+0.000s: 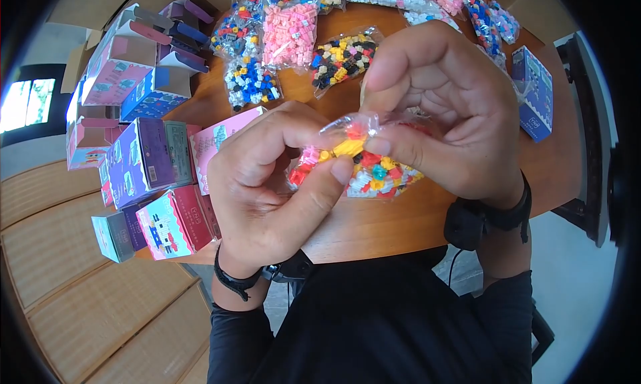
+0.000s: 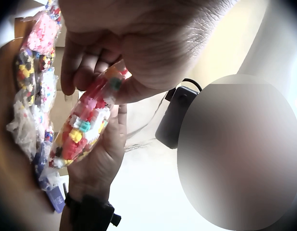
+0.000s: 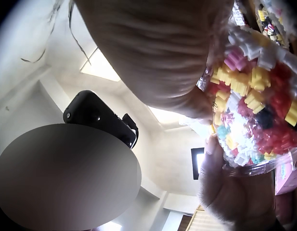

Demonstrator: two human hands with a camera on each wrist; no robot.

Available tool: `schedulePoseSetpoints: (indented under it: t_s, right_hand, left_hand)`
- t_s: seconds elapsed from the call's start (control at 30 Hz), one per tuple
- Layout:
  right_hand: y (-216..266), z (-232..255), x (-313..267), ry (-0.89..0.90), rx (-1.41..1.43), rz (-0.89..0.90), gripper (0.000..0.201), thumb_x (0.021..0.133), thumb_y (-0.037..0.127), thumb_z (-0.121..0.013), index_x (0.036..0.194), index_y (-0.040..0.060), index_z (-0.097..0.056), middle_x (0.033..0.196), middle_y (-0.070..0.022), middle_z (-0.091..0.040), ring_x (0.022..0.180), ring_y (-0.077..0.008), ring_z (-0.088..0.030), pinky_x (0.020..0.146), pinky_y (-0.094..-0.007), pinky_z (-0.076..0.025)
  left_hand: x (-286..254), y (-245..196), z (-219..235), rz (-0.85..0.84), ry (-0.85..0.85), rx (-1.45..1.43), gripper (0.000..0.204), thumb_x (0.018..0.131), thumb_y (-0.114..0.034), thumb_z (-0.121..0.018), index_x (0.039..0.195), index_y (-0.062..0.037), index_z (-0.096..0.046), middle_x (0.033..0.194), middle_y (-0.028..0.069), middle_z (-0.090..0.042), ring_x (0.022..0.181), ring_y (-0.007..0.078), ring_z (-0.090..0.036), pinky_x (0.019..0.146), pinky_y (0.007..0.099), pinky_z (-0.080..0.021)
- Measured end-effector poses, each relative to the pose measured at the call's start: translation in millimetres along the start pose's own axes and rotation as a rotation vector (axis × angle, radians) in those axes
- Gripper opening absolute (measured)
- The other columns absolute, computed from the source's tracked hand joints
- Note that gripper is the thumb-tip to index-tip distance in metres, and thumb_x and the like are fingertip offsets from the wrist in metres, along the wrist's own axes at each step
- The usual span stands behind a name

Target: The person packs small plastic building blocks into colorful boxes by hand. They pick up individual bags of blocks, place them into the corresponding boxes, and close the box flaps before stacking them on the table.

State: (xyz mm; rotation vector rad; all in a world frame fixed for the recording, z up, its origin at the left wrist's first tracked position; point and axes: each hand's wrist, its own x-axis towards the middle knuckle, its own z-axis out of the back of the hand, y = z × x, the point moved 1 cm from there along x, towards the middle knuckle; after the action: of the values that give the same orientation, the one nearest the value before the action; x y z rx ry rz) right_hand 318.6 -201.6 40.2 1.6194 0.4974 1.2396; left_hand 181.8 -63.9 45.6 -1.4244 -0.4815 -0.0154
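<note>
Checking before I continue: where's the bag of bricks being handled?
In the head view, the bag is mid-frame, pinched between the left hand and right hand, above the table.

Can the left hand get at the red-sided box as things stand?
Probably not right away: the left hand is pinching the bag of pieces; otherwise the way to the red-sided box looks free.

The left hand (image 1: 260,210) and the right hand (image 1: 467,120) pinch the upper part of a clear bag of mixed bricks (image 1: 400,181) — the wooden table (image 1: 360,227) lies beneath it. Beyond the bag lie a pink-brick packet (image 1: 290,36) and a black-and-yellow packet (image 1: 342,58); left of the bag, colourful boxes (image 1: 133,160) — right of it, a blue-purple box (image 1: 535,97).
</note>
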Motion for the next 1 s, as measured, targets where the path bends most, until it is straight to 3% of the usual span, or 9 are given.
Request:
schedulePoseSetpoints:
  t_s: [0.17,0.4,0.6,1.0]
  right_hand:
    - [-0.1,-0.6,1.5,-0.06,0.052,-0.109,0.037,0.077,-0.004,-0.07,0.107,-0.0027,-0.049,0.082,-0.0059,-0.06,0.077,-0.0071,-0.059,0.068,-0.0183,-0.046]
    - [1.0,2.4,1.0,-0.031,0.099,-0.119,0.034,0.078,-0.003,-0.069,0.106,-0.0015,-0.049,0.079,-0.0045,-0.06,0.074,-0.0065,-0.057,0.066,-0.018,-0.044]
    - [2.5,0.6,2.6,-0.041,0.199,-0.151,0.038,0.075,-0.005,-0.07,0.106,-0.0012,-0.048,0.083,-0.0057,-0.06,0.079,-0.0074,-0.057,0.071,-0.0206,-0.045]
    - [6.3,-4.3,1.4,-0.005,0.053,-0.187,0.048,0.073,-0.01,-0.066,0.113,0.0002,-0.041,0.086,-0.0059,-0.061,0.087,-0.0089,-0.059,0.079,-0.0222,-0.046]
  left_hand:
    - [-0.1,1.4,-0.6,-0.039,-0.057,-0.022,0.016,0.078,0.006,-0.066,0.093,0.0046,-0.062,0.086,0.0103,-0.062,0.078,0.0136,-0.057,0.068,0.0237,-0.044]
    - [1.2,-2.2,0.3,-0.055,0.005,0.097,0.017,0.078,0.007,-0.067,0.094,0.0045,-0.062,0.088,0.0099,-0.062,0.08,0.014,-0.057,0.072,0.0245,-0.045]
    - [-2.1,-4.0,-4.4,0.072,-0.084,0.006,0.017,0.078,0.007,-0.067,0.094,0.0047,-0.062,0.088,0.0095,-0.062,0.08,0.0143,-0.057,0.071,0.0246,-0.045]
    - [1.1,0.7,-4.2,-0.029,-0.022,0.192,0.012,0.079,0.002,-0.067,0.09,0.0038,-0.062,0.079,0.0089,-0.061,0.071,0.0128,-0.056,0.065,0.0229,-0.043]
